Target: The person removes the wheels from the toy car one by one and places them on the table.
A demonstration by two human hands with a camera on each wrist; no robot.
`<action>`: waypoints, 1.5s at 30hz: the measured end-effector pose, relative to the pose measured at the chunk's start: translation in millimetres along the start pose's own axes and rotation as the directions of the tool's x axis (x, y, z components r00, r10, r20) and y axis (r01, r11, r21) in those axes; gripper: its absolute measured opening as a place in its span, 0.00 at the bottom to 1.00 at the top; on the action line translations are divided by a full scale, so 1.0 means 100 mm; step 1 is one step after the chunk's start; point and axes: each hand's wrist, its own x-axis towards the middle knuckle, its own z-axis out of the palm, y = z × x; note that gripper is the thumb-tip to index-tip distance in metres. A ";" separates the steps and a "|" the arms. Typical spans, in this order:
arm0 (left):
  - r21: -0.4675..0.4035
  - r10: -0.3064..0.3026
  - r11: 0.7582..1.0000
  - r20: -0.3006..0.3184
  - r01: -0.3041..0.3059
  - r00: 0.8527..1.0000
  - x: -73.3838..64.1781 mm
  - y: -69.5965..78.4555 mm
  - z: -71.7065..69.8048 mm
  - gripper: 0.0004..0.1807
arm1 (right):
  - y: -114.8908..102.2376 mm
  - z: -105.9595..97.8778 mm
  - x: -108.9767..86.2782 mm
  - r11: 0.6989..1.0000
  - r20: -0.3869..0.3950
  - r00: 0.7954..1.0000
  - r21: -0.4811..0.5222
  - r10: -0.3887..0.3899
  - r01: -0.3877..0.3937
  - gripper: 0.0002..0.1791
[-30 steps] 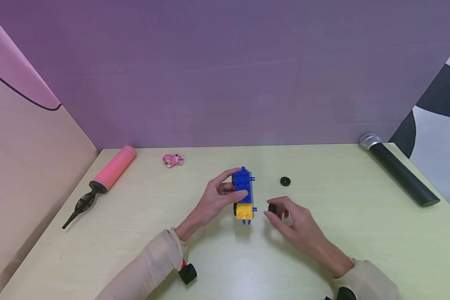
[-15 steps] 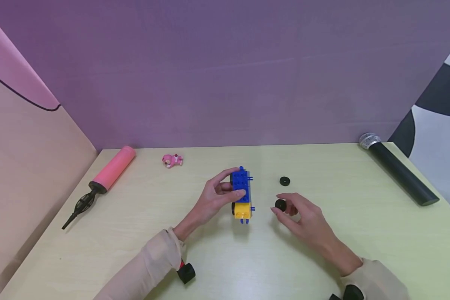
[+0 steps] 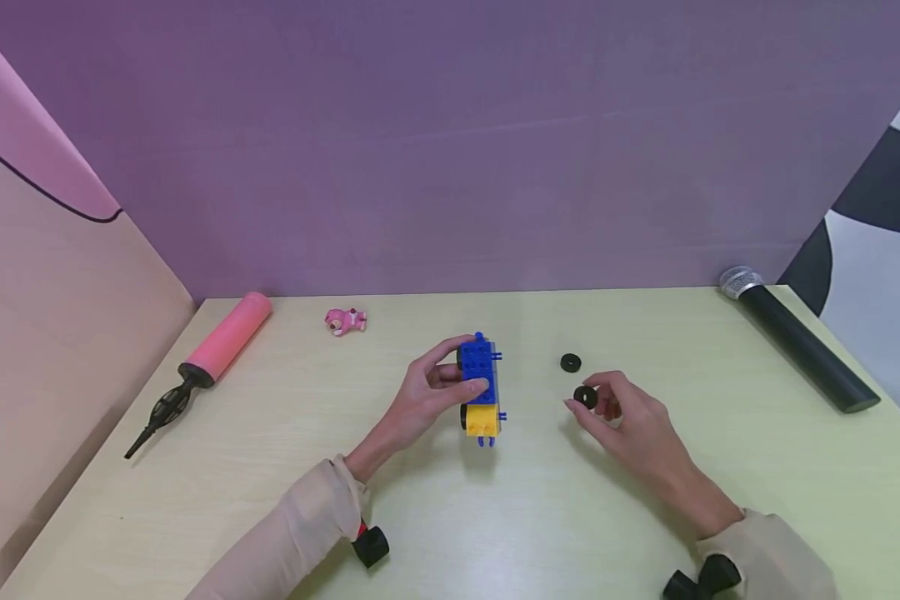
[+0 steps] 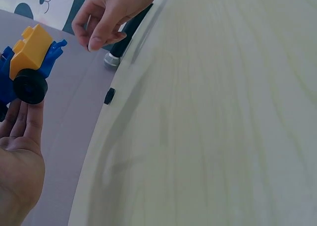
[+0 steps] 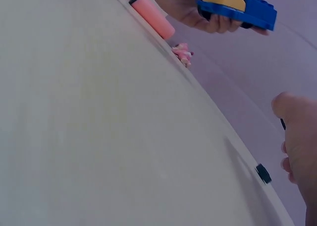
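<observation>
My left hand grips a toy car of blue and yellow building blocks, held above the table. Black wheels sit on the car's left side, one of them plain in the left wrist view, a black wheel below the yellow block. On its right side, two bare blue axle pegs stick out. Between thumb and fingers my right hand pinches a small black toy wheel, to the right of the car. Another black wheel lies on the table just beyond that hand.
A pink balloon pump with a black nozzle lies at the left of the table. Near the back edge is a small pink bear figure. A black microphone lies at the right edge. A purple wall rises behind.
My right hand has moved to the right and away from me, carrying the wheel away from the car and closer to the one on the table. The left hand has shifted slightly left with the car.
</observation>
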 end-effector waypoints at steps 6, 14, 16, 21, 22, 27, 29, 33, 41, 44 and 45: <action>-0.010 0.004 1.000 -0.004 -0.004 1.000 0.00 0.01 0.01 0.41 | 0.15 -0.04 0.02 0.996 0.003 0.998 -0.055 0.068 -0.068 0.22; -0.002 -0.001 1.000 -0.009 0.001 1.000 0.00 0.00 0.01 0.41 | 0.35 -0.07 0.07 0.988 0.036 0.992 -0.102 0.118 -0.114 0.19; -0.005 -0.002 1.000 -0.009 0.002 1.000 0.00 0.00 0.00 0.42 | 0.38 -0.08 0.09 0.983 0.053 0.988 -0.122 0.145 -0.138 0.18; -0.007 -0.004 1.000 -0.012 0.004 1.000 -0.01 0.01 0.00 0.43 | 0.47 -0.09 0.16 0.967 0.091 0.972 -0.155 0.218 -0.203 0.16; -0.008 -0.005 1.000 -0.013 0.005 1.000 -0.01 0.01 0.01 0.44 | 0.49 -0.09 0.17 0.964 0.098 0.968 -0.159 0.231 -0.214 0.16; -0.009 -0.009 1.000 -0.010 0.009 1.000 -0.01 0.02 0.01 0.45 | 0.56 -0.08 0.20 0.948 0.129 0.947 -0.169 0.293 -0.271 0.16; -0.011 -0.008 1.000 -0.008 0.008 1.000 -0.01 0.02 0.01 0.45 | 0.58 -0.08 0.21 0.942 0.140 0.940 -0.175 0.310 -0.285 0.16; -0.015 -0.004 1.000 -0.006 0.004 1.000 -0.01 0.01 0.01 0.47 | 0.62 -0.09 0.23 0.937 0.159 0.932 -0.189 0.326 -0.296 0.18; -0.010 0.000 1.000 -0.004 0.000 1.000 0.00 0.02 0.00 0.44 | 0.67 -0.04 0.29 0.930 0.196 0.923 -0.233 0.331 -0.284 0.17; -0.006 -0.001 1.000 -0.002 0.001 1.000 0.00 0.02 0.01 0.44 | 0.67 -0.03 0.30 0.930 0.205 0.922 -0.238 0.330 -0.280 0.18; -0.004 -0.001 1.000 -0.002 0.001 1.000 0.00 0.01 0.01 0.45 | 0.67 -0.03 0.31 0.929 0.206 0.920 -0.239 0.332 -0.282 0.18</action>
